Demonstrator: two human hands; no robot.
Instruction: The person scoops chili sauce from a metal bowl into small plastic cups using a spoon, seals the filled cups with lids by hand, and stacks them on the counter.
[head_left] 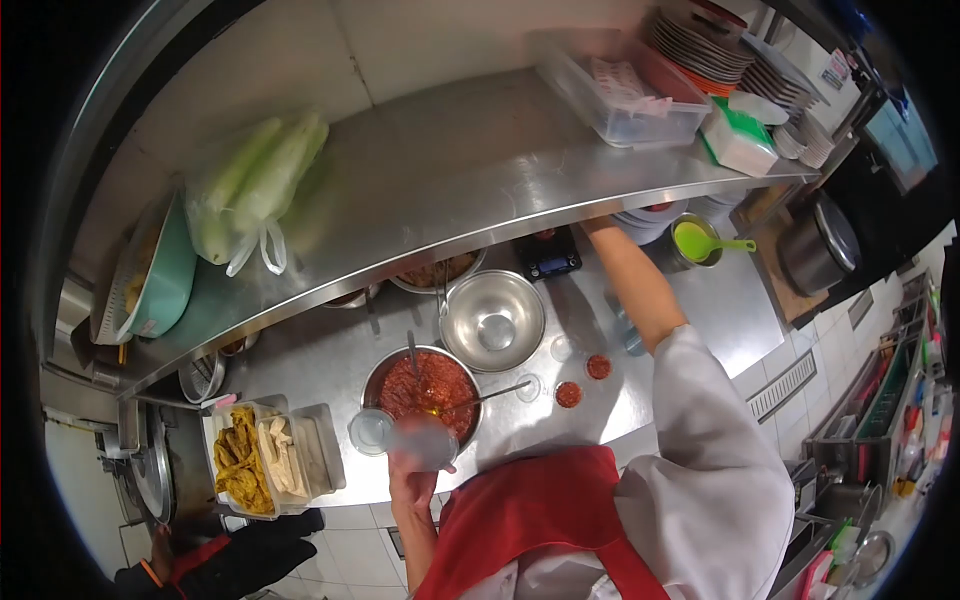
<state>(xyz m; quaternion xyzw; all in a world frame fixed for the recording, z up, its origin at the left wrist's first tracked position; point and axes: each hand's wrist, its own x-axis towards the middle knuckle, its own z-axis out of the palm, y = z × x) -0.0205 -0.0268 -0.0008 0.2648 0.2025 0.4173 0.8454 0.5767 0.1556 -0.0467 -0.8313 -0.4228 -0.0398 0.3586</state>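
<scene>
My left hand (408, 484) is closed around a blurred clear plastic cup (428, 446) at the near rim of a steel bowl of red sauce (418, 385). Two long utensil handles stick out of the sauce. Another clear round container (371, 432) is by the bowl's left rim. My right forearm (635, 285) reaches beneath the steel shelf, beside a black digital scale (550, 262); the shelf edge hides the fingers. Small cups of red sauce (568, 394) stand right of the bowl, near clear cups (528, 387). Behind the sauce is a bare-bottomed steel bowl (493, 320).
The shelf (440, 150) overhangs the counter and carries bagged green vegetables (262, 185), a plastic bin (630, 95) and stacked plates (700, 50). A tub of yellow food (243, 460) stands left. A pot holds a green ladle (700, 242). Another person (230, 555) is at lower left.
</scene>
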